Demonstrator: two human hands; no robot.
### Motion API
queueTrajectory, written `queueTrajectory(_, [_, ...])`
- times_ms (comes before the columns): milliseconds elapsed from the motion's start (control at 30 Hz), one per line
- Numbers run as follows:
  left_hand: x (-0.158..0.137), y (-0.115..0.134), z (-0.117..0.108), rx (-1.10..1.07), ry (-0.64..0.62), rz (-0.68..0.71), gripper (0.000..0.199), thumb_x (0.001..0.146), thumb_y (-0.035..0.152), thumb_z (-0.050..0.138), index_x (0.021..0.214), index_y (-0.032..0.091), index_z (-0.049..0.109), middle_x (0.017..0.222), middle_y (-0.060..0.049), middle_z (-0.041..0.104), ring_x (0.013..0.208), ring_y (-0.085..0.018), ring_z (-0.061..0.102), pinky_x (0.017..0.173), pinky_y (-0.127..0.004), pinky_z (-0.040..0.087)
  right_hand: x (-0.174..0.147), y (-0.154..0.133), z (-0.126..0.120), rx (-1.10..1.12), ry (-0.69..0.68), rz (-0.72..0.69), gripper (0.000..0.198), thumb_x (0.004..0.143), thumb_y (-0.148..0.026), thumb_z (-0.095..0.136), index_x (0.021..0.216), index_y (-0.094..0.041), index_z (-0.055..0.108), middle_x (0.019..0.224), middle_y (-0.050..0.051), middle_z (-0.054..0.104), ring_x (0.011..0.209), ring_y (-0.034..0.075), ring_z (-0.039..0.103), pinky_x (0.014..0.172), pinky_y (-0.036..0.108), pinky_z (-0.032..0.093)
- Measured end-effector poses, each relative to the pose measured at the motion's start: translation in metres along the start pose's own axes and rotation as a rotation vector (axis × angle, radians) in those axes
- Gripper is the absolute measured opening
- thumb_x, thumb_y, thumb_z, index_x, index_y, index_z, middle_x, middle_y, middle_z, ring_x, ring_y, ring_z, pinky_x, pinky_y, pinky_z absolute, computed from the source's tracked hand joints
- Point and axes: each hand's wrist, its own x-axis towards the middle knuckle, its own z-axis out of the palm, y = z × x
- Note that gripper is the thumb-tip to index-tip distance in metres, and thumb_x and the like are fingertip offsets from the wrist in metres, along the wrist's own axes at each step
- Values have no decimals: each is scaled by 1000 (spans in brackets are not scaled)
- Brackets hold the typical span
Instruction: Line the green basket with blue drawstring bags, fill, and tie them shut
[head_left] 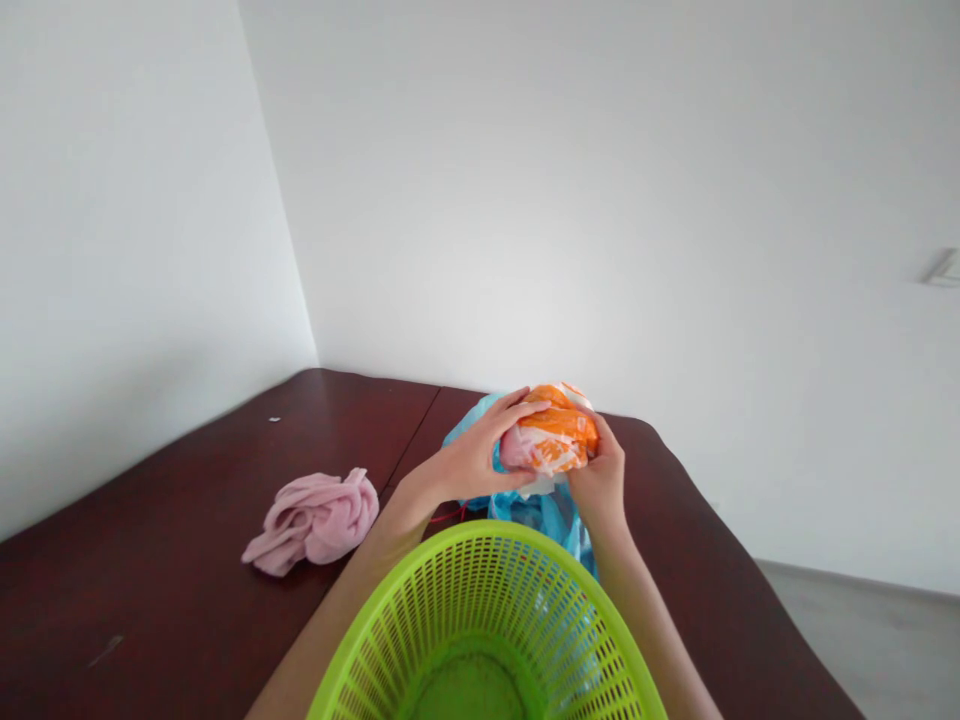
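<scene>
Between my two hands is a crumpled orange and white plastic bag (559,430), bunched into a ball. My left hand (484,450) grips its left side, fingers over the top and thumb below. On the right side my right hand (602,468) is closed around it, its fingers partly hidden. A blue plastic bag (536,512) lies on the table beneath and behind the hands. In front of it, close to me and between my forearms, stands a green slotted plastic basket (480,545).
A crumpled pink cloth (319,520) lies on the dark red-brown table (172,580) to the left. White walls border the table at the left and back. The table's right edge curves toward the grey floor (862,630). A small white scrap (274,419) sits far left.
</scene>
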Motion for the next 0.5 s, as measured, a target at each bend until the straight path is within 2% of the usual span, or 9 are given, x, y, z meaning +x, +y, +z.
queueTrajectory(100, [1, 2, 9, -64, -57, -6, 137, 81, 33, 113, 189, 51, 30, 200, -7, 24, 187, -39, 23, 155, -65, 21, 1, -7, 0, 180, 50, 105, 44, 76, -19, 93, 118, -28, 86, 115, 3, 88, 101, 26, 82, 98, 42, 70])
queueTrajectory(167, [4, 6, 16, -91, -1, 6, 136, 80, 32, 114, 187, 51, 33, 199, -6, 27, 186, -37, 28, 154, -62, 25, 0, -12, 3, 307, 40, 187, 44, 72, -20, 96, 113, -28, 84, 110, 3, 88, 96, 26, 83, 96, 44, 72])
queueTrajectory(233, [7, 11, 19, -90, 75, 35, 121, 86, 32, 109, 185, 47, 39, 196, -8, 34, 183, -37, 35, 153, -61, 31, -3, -15, 7, 375, 29, 237, 49, 70, -21, 99, 114, -30, 82, 111, 3, 88, 99, 28, 85, 99, 47, 73])
queueTrajectory(300, [10, 15, 17, -73, 126, 58, 105, 94, 33, 102, 182, 43, 46, 193, -9, 41, 180, -37, 40, 151, -61, 35, -8, -13, 11, 377, 6, 253, 52, 75, -27, 99, 123, -31, 80, 119, 6, 88, 113, 32, 85, 106, 51, 72])
queueTrajectory(367, [11, 17, 11, -74, 150, 54, 94, 98, 35, 98, 179, 39, 51, 190, -10, 47, 180, -38, 40, 151, -63, 34, -13, -6, 13, 290, -34, 236, 53, 87, -39, 94, 137, -34, 77, 133, 8, 86, 135, 35, 80, 117, 57, 68])
queueTrajectory(433, [10, 16, 5, -103, 169, 36, 85, 99, 35, 95, 176, 35, 57, 187, -10, 54, 179, -38, 43, 152, -64, 32, -16, 3, 14, 118, -70, 160, 54, 101, -50, 83, 152, -36, 71, 149, 9, 79, 155, 36, 68, 130, 62, 60])
queueTrajectory(500, [8, 13, -1, -146, 185, -3, 73, 102, 32, 90, 171, 31, 64, 182, -11, 60, 173, -38, 53, 149, -62, 37, -17, 11, 14, -46, -110, 23, 66, 110, -52, 74, 171, -36, 57, 169, 12, 66, 168, 35, 55, 139, 65, 50])
